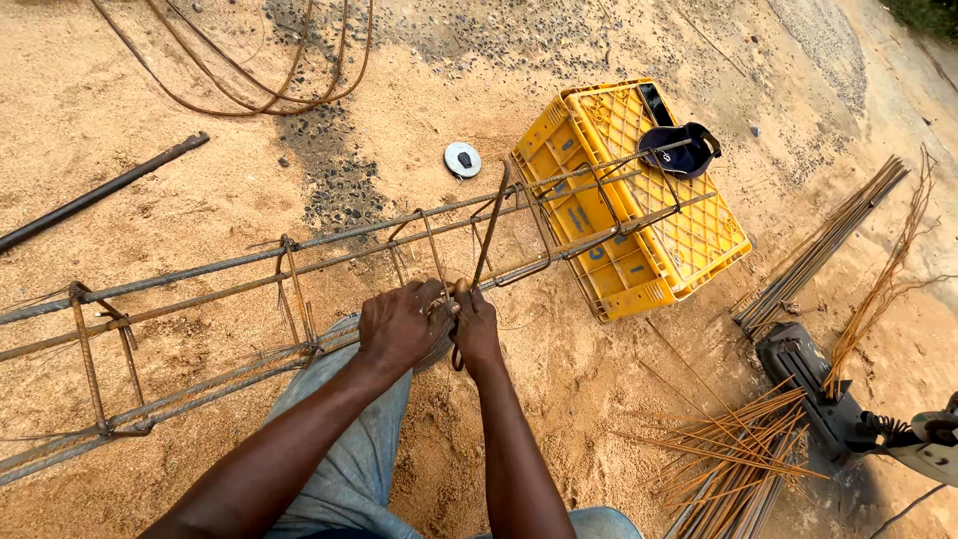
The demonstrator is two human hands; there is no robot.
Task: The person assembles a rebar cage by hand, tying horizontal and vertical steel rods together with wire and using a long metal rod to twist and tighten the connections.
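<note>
- The rebar cage (299, 262) lies long across the sand, its axis running from lower left up to the yellow crate (639, 190), where its far end rests.
- Left hand (399, 324) is closed over the near bar at a stirrup.
- Right hand (475, 324), touching the left, grips a bent hook tool (489, 235) angled up over the cage.
- A tape measure (462, 159) lies beyond the cage; loose wire rods (738, 449) lie to the right.
</note>
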